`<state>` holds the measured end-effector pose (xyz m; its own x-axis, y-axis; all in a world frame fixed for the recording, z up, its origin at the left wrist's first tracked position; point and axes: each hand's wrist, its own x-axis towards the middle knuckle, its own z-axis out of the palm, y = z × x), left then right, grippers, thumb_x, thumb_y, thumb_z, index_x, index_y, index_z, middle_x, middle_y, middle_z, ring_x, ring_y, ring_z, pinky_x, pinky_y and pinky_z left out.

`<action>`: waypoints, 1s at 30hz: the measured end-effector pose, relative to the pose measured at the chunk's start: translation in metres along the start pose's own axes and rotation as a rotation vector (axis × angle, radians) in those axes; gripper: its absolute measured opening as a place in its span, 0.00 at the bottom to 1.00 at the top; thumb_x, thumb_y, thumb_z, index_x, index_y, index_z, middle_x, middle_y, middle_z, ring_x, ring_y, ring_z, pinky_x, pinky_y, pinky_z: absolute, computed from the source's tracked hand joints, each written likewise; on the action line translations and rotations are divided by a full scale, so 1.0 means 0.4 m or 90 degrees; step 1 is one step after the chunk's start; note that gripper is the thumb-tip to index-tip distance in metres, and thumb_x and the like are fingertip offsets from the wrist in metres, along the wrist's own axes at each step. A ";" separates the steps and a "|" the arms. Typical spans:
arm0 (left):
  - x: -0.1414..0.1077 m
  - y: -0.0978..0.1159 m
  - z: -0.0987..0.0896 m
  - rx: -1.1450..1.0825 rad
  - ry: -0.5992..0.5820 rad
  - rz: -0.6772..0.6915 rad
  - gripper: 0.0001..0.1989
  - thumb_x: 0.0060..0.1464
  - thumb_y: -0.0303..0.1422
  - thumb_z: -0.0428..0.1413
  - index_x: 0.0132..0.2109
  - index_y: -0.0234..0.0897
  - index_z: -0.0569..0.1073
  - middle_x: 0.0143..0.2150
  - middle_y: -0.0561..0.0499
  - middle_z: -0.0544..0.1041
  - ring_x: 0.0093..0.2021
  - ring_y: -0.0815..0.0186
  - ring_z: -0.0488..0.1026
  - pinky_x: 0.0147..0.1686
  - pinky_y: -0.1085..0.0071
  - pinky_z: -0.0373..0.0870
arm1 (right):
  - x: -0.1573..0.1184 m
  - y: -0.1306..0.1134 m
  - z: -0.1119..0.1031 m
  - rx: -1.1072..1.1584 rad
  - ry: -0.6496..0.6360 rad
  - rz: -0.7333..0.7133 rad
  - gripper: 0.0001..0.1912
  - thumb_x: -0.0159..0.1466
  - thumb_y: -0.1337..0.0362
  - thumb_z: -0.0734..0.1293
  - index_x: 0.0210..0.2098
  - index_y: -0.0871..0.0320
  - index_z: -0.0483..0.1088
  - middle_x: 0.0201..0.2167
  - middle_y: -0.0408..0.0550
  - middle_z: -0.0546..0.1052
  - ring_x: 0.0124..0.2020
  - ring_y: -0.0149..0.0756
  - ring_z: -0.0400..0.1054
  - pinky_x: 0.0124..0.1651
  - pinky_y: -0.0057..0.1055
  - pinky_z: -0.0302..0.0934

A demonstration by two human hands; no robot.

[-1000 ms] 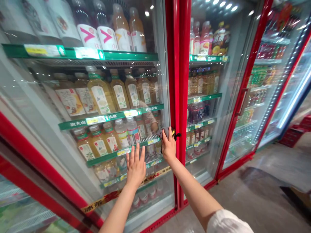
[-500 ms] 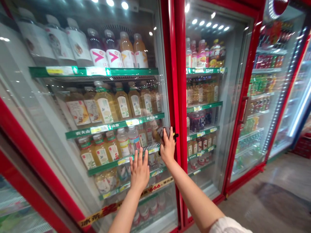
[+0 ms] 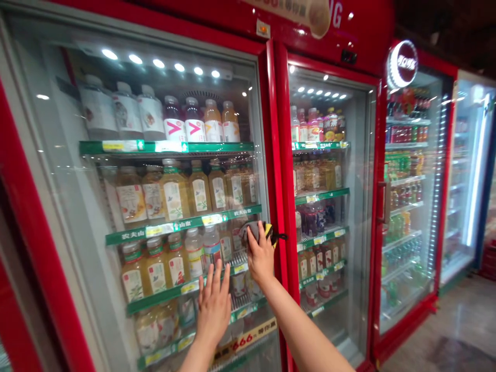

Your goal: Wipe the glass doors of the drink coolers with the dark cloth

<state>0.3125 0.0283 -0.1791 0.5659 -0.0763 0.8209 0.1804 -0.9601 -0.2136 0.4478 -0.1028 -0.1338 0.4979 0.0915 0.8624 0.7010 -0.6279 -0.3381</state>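
Bottles (image 3: 157, 271) stand on a shelf beyond the hands, to their left. The left hand (image 3: 214, 305) has its fingers spread, holding nothing; whether it touches the glass (image 3: 248, 124) is unclear. Beside it, the right hand (image 3: 261, 258) holds a bunched grey cloth (image 3: 254, 228) under its fingers, just left of the red frame (image 3: 282, 279).

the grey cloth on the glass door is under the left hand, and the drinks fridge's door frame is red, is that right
One thing is off: the grey cloth is under the right hand, not the left hand, as the head view shows. It is on the glass door, and the drinks fridge's door frame is red.
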 end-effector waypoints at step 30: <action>-0.094 -0.077 -0.099 0.066 -0.094 -0.072 0.41 0.58 0.23 0.53 0.75 0.37 0.50 0.78 0.40 0.45 0.78 0.51 0.39 0.73 0.44 0.49 | -0.119 -0.022 -0.023 -0.030 -0.174 -0.217 0.37 0.67 0.75 0.59 0.68 0.31 0.61 0.76 0.37 0.52 0.69 0.57 0.58 0.62 0.59 0.60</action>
<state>0.2539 0.0500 -0.1825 0.6475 0.0787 0.7580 0.3279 -0.9266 -0.1839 0.4133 -0.1088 -0.1687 0.3634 0.4972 0.7878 0.8276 -0.5607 -0.0279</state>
